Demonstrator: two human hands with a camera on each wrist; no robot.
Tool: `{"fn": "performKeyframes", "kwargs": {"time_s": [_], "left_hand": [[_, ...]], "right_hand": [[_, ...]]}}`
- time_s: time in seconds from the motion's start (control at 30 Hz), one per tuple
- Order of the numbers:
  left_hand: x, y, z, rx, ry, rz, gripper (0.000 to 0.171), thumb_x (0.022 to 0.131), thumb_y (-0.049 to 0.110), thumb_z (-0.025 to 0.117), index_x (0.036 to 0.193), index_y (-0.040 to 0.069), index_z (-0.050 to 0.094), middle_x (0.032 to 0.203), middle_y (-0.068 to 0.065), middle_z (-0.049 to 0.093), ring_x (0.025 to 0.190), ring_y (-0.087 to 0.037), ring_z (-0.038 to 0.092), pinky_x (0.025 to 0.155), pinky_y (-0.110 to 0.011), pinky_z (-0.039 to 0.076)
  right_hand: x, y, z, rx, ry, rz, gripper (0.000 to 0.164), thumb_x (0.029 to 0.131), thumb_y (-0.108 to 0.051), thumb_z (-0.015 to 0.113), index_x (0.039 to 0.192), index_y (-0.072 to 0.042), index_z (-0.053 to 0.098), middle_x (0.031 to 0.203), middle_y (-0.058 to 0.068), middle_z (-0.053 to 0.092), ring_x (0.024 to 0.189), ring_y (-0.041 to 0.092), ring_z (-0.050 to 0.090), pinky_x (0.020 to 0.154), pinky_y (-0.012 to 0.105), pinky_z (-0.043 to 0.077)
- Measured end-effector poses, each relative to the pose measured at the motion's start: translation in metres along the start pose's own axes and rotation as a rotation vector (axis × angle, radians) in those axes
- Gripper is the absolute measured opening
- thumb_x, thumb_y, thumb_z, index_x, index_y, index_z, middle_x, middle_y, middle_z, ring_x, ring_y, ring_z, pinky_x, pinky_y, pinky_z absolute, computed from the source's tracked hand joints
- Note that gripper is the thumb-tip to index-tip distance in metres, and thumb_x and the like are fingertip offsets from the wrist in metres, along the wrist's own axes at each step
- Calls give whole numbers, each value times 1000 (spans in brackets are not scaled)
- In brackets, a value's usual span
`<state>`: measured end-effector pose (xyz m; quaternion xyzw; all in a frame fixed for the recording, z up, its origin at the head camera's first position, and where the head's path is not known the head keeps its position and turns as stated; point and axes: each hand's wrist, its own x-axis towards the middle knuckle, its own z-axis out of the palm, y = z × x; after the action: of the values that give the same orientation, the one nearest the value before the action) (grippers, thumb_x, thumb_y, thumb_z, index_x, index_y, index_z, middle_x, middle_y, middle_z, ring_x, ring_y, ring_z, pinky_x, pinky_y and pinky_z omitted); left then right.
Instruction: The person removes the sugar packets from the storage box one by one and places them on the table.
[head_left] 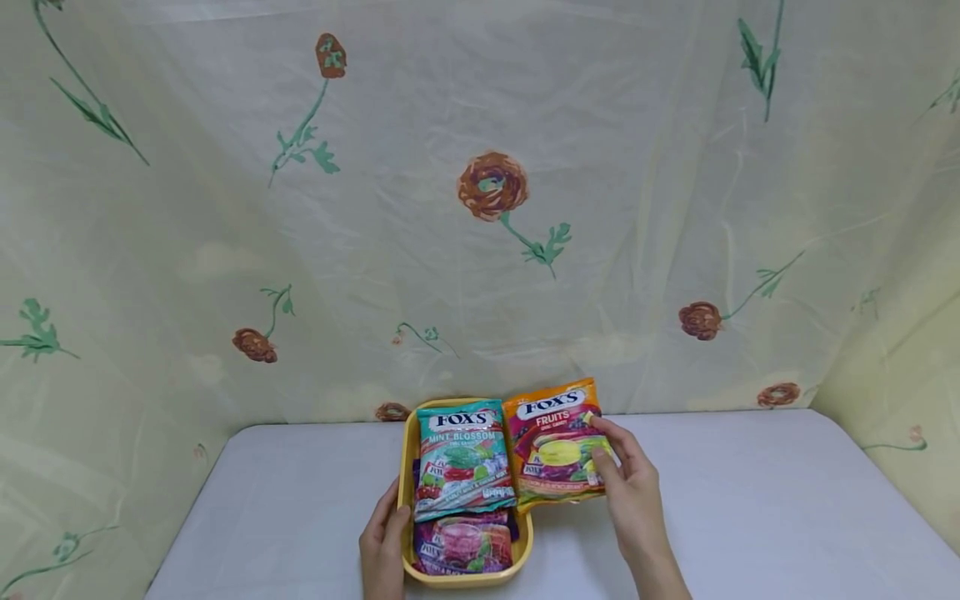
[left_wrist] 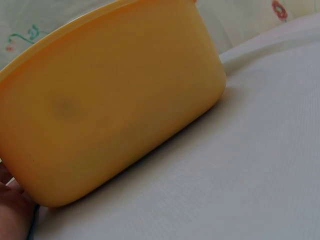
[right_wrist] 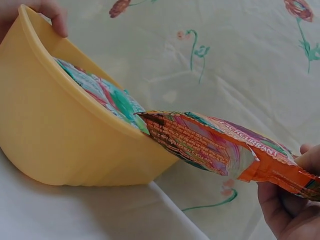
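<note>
A yellow plastic tub (head_left: 522, 557) stands on the table, and my left hand (head_left: 384, 537) grips its left side at the rim. Inside lie a teal Fox's Mint Blossom candy bag (head_left: 461, 458) and, lower down, a purple Fox's candy bag (head_left: 465, 546). My right hand (head_left: 633, 483) pinches the right edge of an orange Fox's Fruits candy bag (head_left: 555, 446) between thumb and fingers. That bag is tilted, its left edge over the tub's right rim and beside the teal bag. In the right wrist view the orange bag's printed back (right_wrist: 195, 145) shows beyond the tub wall (right_wrist: 75, 135).
White cloth covers the table (head_left: 750, 508) on both sides of the tub. Close behind the tub hangs a pale curtain (head_left: 600, 317) with printed flowers, which also closes in the left and right sides.
</note>
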<state>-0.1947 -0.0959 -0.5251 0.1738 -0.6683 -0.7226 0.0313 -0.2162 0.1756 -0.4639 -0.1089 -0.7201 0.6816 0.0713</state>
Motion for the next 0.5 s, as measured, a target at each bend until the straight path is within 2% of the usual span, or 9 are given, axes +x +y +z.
{"fn": "performKeyframes", "kwargs": {"time_s": [0.2,0.5], "left_hand": [[1,-1,0,6,2,-2,50,96,24,45,143,7,40,149,-15,38,138,-32,35,111,-45,37],[2,1,1,16,-2,-14,50,96,24,44,143,7,39,150,-16,36,139,-34,33,111,-48,37]], "right_hand": [[2,0,-4,-14,15,-2,38,99,-14,42,136,-23,46,153,-4,33,139,16,33,86,0,44],[4,1,-7,2,21,25,38,100,-14,41,137,-22,46,154,-3,33,139,18,34,84,1,45]]}}
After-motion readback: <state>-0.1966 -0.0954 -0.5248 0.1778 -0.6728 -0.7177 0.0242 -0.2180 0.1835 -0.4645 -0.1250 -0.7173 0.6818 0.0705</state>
